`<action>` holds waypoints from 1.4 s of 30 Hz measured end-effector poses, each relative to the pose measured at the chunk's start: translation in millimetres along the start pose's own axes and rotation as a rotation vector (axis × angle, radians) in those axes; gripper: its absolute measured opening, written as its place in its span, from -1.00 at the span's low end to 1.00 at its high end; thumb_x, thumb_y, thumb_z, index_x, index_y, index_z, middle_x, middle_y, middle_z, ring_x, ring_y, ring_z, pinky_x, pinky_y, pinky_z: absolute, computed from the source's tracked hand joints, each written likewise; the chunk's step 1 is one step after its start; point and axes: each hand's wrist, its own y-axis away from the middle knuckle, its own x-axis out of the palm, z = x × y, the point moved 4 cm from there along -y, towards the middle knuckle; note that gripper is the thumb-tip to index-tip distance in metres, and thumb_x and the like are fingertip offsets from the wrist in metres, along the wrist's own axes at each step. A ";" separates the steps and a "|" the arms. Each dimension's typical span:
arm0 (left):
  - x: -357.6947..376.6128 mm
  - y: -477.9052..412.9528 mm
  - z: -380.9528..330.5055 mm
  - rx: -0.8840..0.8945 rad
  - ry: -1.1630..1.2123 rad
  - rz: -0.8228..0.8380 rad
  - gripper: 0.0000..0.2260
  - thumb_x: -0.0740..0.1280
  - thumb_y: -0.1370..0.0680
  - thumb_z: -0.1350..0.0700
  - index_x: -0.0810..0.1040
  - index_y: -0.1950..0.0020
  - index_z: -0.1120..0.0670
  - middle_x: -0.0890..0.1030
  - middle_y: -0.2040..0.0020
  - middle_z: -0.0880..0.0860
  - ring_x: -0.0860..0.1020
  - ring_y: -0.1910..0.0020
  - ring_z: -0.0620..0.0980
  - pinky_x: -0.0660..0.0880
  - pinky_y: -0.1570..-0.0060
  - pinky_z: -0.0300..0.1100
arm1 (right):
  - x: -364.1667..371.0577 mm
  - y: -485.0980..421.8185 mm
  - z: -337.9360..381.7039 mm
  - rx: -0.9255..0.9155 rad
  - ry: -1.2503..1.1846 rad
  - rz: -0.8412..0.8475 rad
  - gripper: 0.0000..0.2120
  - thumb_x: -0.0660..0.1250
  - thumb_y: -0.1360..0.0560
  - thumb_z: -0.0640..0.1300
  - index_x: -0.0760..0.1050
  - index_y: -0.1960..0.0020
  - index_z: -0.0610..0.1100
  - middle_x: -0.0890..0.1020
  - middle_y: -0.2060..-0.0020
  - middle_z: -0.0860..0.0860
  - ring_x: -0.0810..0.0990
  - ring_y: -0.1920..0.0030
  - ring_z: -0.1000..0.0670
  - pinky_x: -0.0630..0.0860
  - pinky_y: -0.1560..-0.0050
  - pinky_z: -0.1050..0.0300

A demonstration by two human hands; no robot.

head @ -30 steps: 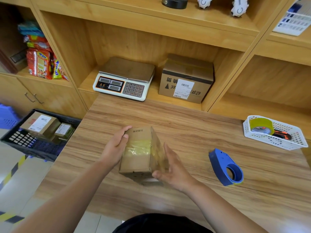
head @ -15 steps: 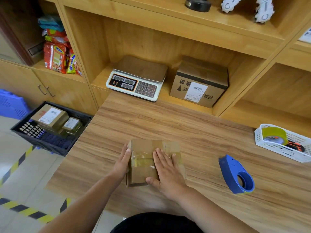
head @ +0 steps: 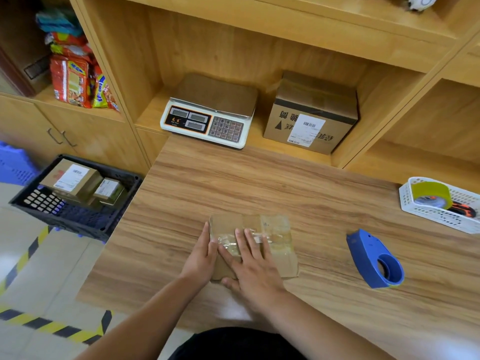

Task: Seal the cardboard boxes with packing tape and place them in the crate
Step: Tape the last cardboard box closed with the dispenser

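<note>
Down on the floor at far left: black crate [head: 78,219] with two labelled boxes [head: 70,178] already inside, so part of the job looks done. Near middle of the tabletop [head: 259,183]: left hand [head: 201,258] against the side of a small cardboard box [head: 275,229], fingers [head: 207,236] straight and together. Right hand [head: 255,268] flat on top, fingers straight, slightly spread, pressing clear tape down. Probably near-sealed; not yet crated. On the far shelf, larger box [head: 309,115], seal unclear. Further right, blue tape dispenser [head: 374,258] lying apart. Underside of the small box hidden; tape ends hard to trace.
</note>
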 end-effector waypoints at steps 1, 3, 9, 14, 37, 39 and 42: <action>-0.3 -0.5 -0.6 0.014 -0.018 0.004 -0.51 0.02 -0.66 0.03 -0.04 -0.57 0.00 0.17 -0.53 0.03 0.19 -0.48 -0.03 0.19 -0.44 -0.02 | -2.0 1.5 -2.8 0.020 0.003 -0.008 -0.36 -0.18 -0.50 0.33 -0.08 -0.53 0.13 -0.11 -0.50 -0.20 -0.17 -0.51 -0.25 -0.22 -0.41 -0.35; -1.0 -1.3 -0.9 0.031 -0.066 -0.001 -0.51 0.03 -0.66 0.03 -0.04 -0.57 0.04 0.13 -0.55 0.01 0.12 -0.50 -0.06 0.11 -0.47 -0.08 | -6.0 6.3 -10.6 0.092 -0.042 -0.016 -0.41 -0.11 -0.50 0.30 0.20 -0.47 0.15 0.19 -0.46 -0.24 0.14 -0.48 -0.25 0.10 -0.41 -0.37; -0.9 -1.7 3.2 0.037 -0.159 -0.035 -0.51 0.02 -0.65 0.00 -0.02 -0.56 0.05 0.09 -0.55 -0.01 0.08 -0.51 -0.09 0.01 -0.35 -0.33 | 0.4 30.1 -44.1 0.256 -0.037 0.013 -0.46 -0.11 -0.52 0.27 0.34 -0.40 0.16 0.38 -0.38 -0.25 0.29 -0.42 -0.25 0.10 -0.32 -0.25; -0.9 -1.4 5.2 0.030 -0.175 -0.024 -0.52 0.00 -0.66 0.01 -0.03 -0.56 0.04 0.09 -0.55 -0.03 0.08 -0.51 -0.11 0.00 -0.31 -0.37 | 3.7 48.9 -67.5 0.411 -0.041 0.019 -0.28 -0.47 -0.51 0.28 0.24 -0.45 0.19 0.24 -0.45 -0.26 0.09 -0.48 -0.28 -0.13 -0.39 -0.22; -1.4 -1.3 -2.8 0.029 -0.191 -0.013 -0.51 0.00 -0.66 0.02 -0.08 -0.57 0.02 0.16 -0.54 0.05 0.23 -0.47 0.02 0.26 -0.37 -0.13 | 14.6 -9.6 -4.0 0.161 -0.135 0.003 -0.35 -0.42 -0.40 0.41 -0.40 -0.43 0.23 -0.51 -0.41 -0.12 -0.59 -0.38 -0.12 -0.51 -0.36 -0.22; -2.1 -1.2 -2.0 0.042 -0.204 -0.013 -0.51 -0.01 -0.66 0.03 -0.08 -0.57 0.03 0.12 -0.55 0.02 0.17 -0.49 -0.01 0.20 -0.38 -0.16 | 16.3 -3.7 -17.1 0.207 -0.124 0.020 -0.36 -0.47 -0.40 0.41 -0.41 -0.43 0.25 -0.53 -0.39 -0.13 -0.60 -0.37 -0.12 -0.53 -0.35 -0.20; -1.6 -1.7 0.5 0.043 -0.215 -0.021 -0.51 -0.01 -0.66 0.01 -0.08 -0.57 0.01 0.11 -0.55 -0.02 0.15 -0.50 -0.03 0.18 -0.38 -0.17 | 18.9 6.6 -36.3 0.309 -0.115 0.026 -0.36 -0.53 -0.38 0.43 -0.43 -0.42 0.29 -0.50 -0.41 -0.14 -0.61 -0.37 -0.10 -0.54 -0.34 -0.18</action>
